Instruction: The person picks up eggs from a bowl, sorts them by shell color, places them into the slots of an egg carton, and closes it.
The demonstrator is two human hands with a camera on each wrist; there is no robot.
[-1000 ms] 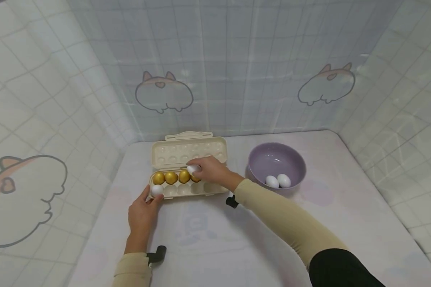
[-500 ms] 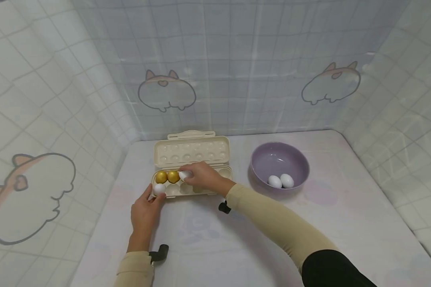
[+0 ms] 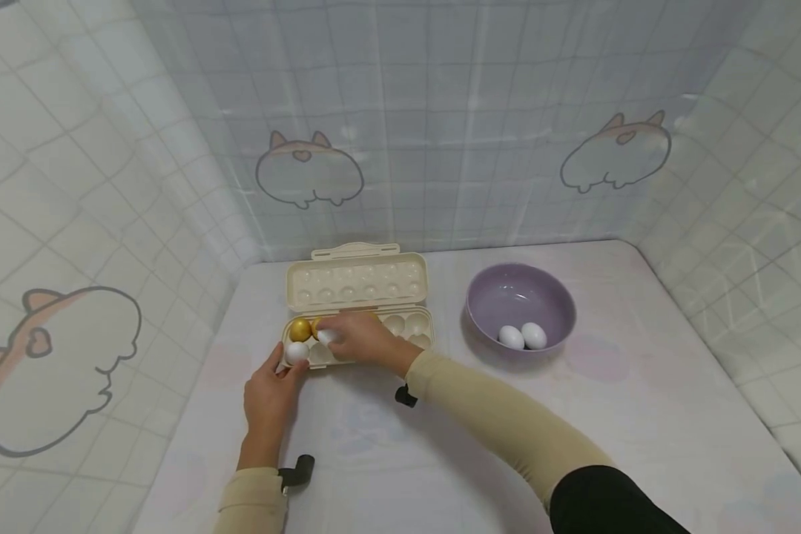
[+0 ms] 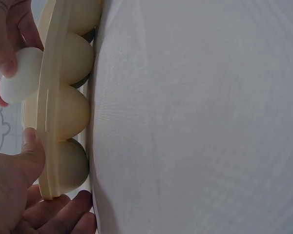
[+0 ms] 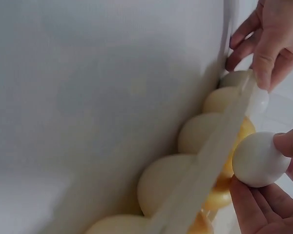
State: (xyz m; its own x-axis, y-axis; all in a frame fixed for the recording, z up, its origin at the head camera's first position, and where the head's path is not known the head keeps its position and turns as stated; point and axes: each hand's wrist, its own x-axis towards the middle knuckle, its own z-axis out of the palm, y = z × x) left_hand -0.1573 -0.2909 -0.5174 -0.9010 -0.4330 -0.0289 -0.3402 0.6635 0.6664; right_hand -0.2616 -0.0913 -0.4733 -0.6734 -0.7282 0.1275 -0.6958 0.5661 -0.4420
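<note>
A cream egg carton (image 3: 357, 282) lies with its lid raised, gold eggs (image 3: 300, 330) along its back row and one white egg (image 3: 297, 352) in the front left cup. My left hand (image 3: 271, 397) grips the carton's left end, thumb on the rim and fingers at its outer side in the left wrist view. Pinched between thumb and fingers, a white egg (image 5: 261, 159) is in my right hand (image 3: 367, 340), just above the front row beside the seated white egg. That hand covers part of the back row.
To the right of the carton stands a purple bowl (image 3: 521, 302) with two white eggs (image 3: 533, 336) in it. A white cloth covers the table (image 3: 374, 452), and patterned curtains hang behind and at both sides.
My right hand has moved left along the carton with the white egg, from over the back row toward the front left cups. The left hand keeps its grip on the carton's end.
</note>
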